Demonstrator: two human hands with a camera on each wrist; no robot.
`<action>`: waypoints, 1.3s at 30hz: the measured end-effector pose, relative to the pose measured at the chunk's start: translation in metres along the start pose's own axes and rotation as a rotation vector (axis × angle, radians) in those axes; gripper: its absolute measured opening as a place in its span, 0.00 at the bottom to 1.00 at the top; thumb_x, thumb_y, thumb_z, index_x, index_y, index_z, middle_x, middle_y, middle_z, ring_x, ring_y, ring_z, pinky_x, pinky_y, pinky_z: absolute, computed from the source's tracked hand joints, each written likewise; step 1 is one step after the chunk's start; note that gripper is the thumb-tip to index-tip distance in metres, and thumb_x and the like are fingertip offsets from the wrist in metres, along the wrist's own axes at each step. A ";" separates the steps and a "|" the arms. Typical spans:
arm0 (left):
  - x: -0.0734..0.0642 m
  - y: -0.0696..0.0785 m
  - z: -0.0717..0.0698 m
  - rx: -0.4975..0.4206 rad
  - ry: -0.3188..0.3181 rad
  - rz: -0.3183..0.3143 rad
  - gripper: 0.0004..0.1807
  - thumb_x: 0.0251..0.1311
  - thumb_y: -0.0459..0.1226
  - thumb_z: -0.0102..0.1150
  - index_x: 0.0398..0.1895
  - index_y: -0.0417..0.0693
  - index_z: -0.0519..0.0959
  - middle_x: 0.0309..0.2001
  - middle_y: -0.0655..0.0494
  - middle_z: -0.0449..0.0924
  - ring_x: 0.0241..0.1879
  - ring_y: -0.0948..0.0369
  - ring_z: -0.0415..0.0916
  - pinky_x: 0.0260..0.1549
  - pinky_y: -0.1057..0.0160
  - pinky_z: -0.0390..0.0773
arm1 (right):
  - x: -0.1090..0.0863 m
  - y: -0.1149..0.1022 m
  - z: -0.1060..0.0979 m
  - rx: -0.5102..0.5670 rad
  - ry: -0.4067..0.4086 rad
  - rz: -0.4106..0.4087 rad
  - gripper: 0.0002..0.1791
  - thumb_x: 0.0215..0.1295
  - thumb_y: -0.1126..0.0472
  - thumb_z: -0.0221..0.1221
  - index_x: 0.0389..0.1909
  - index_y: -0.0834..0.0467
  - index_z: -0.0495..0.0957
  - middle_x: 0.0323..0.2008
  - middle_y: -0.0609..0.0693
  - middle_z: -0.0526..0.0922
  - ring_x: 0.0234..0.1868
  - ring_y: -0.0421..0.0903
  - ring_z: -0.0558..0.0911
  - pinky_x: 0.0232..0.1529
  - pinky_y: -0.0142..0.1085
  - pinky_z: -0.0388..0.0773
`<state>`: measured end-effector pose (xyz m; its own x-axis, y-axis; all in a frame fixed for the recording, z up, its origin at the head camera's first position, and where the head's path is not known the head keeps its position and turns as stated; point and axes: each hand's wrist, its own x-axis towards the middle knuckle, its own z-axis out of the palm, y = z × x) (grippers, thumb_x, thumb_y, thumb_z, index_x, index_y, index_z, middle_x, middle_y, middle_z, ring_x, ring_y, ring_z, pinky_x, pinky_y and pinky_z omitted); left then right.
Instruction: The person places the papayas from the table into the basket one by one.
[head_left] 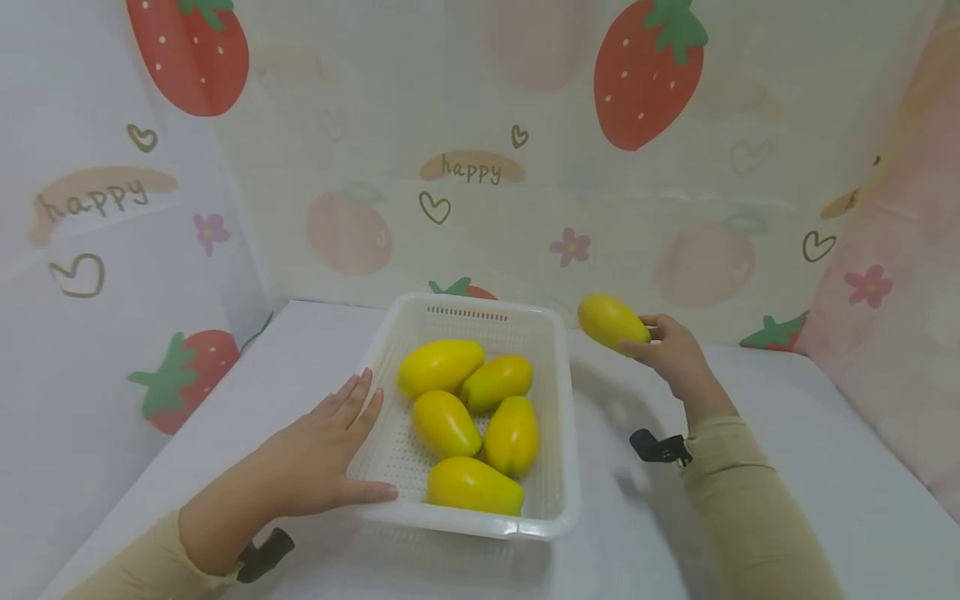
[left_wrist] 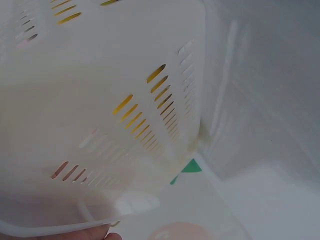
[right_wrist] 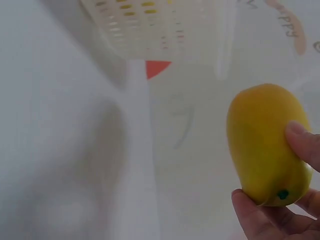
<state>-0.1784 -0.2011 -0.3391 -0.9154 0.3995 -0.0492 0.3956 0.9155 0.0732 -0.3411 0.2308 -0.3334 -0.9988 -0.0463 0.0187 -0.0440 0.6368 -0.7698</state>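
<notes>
My right hand [head_left: 672,354] holds a yellow papaya [head_left: 611,323] in the air to the right of a white plastic basket [head_left: 568,417]. In the right wrist view, the thumb lies on one side of the held papaya [right_wrist: 267,140] and the fingers are under its green-tipped end. Several more yellow papayas [head_left: 447,423] lie inside the basket, mostly in its middle and right side. With fingers spread, my left hand [head_left: 315,458] rests on the basket's left rim, its thumb over the near left corner. The left wrist view shows fingertips [left_wrist: 92,233] at the rim beside the slotted wall.
The basket stands on a white table [head_left: 787,433]. Behind the table rises a backdrop [head_left: 487,225] printed with strawberries, hearts and words, and similar sheets close off both sides. A black wrist mount [head_left: 658,447] sticks out from the right sleeve.
</notes>
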 end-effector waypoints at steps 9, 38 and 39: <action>-0.001 0.001 -0.001 0.006 0.010 0.011 0.64 0.38 0.79 0.34 0.71 0.43 0.44 0.72 0.45 0.31 0.70 0.49 0.33 0.65 0.48 0.45 | -0.010 -0.031 -0.007 -0.001 -0.027 -0.065 0.38 0.56 0.47 0.61 0.64 0.57 0.60 0.59 0.61 0.68 0.52 0.58 0.73 0.54 0.59 0.65; -0.001 0.000 -0.002 0.023 0.013 0.025 0.63 0.40 0.78 0.35 0.71 0.42 0.43 0.72 0.44 0.31 0.70 0.49 0.32 0.66 0.48 0.44 | -0.058 -0.140 0.040 -0.077 -0.331 -0.471 0.26 0.52 0.54 0.66 0.54 0.51 0.72 0.48 0.47 0.76 0.38 0.45 0.80 0.43 0.40 0.78; -0.002 0.000 -0.002 0.025 0.015 0.027 0.63 0.40 0.78 0.35 0.71 0.42 0.43 0.72 0.43 0.31 0.70 0.49 0.32 0.66 0.48 0.44 | -0.059 -0.143 0.042 -0.077 -0.347 -0.478 0.26 0.52 0.53 0.66 0.53 0.50 0.72 0.48 0.46 0.75 0.38 0.45 0.80 0.42 0.39 0.78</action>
<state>-0.1771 -0.2016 -0.3370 -0.9052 0.4237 -0.0328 0.4219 0.9053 0.0495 -0.2751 0.1098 -0.2515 -0.8021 -0.5824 0.1323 -0.5017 0.5368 -0.6784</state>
